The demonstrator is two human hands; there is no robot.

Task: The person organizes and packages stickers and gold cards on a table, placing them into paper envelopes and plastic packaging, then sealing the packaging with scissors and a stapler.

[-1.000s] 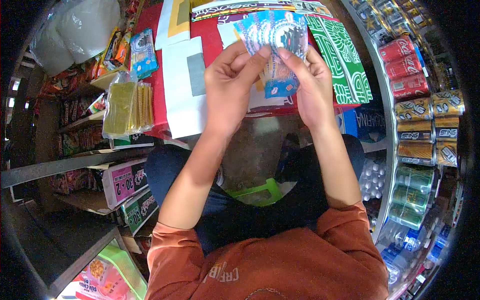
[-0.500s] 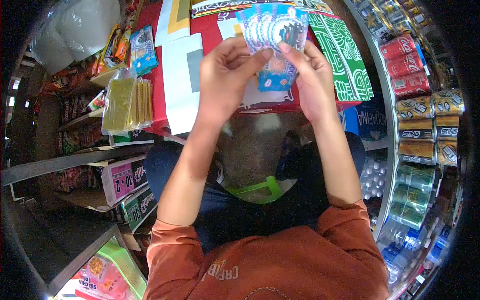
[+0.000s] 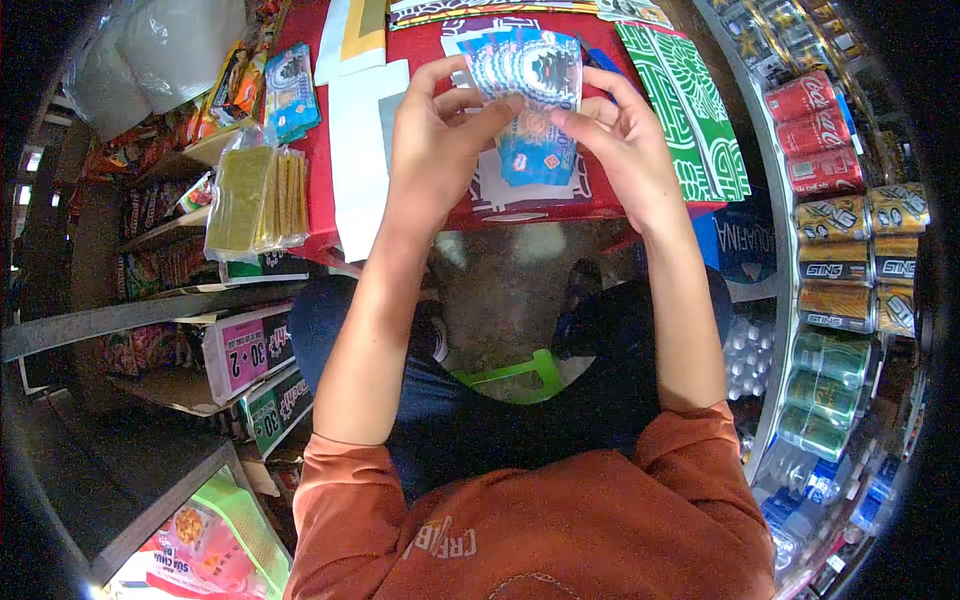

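Several blue banknotes [image 3: 540, 130] are fanned out above the near edge of the red-topped table [image 3: 425, 45]. My left hand [image 3: 440, 140] pinches the fan on its left side, thumb lying across the front. On the other side, my right hand [image 3: 622, 135] has its thumb against the notes' right edge, fingers curled behind. White and purple printed paper [image 3: 482, 190] lies on the table beneath the notes. A folded white sheet with a grey patch [image 3: 370, 150] is left of my left hand. Green patterned envelopes [image 3: 690, 110] lie right of my right hand.
Another blue stack of notes [image 3: 290, 95] sits at the table's left, near plastic-wrapped yellow packets [image 3: 255, 200]. Shelves with boxes [image 3: 240, 355] line the left. Drink cans [image 3: 835, 240] fill the right shelf. A green plastic stool [image 3: 515, 378] shows between my knees.
The fan of banknotes has shifted slightly left and its notes are spread wider. My right hand's fingers have opened out somewhat, with the thumb still at the notes.
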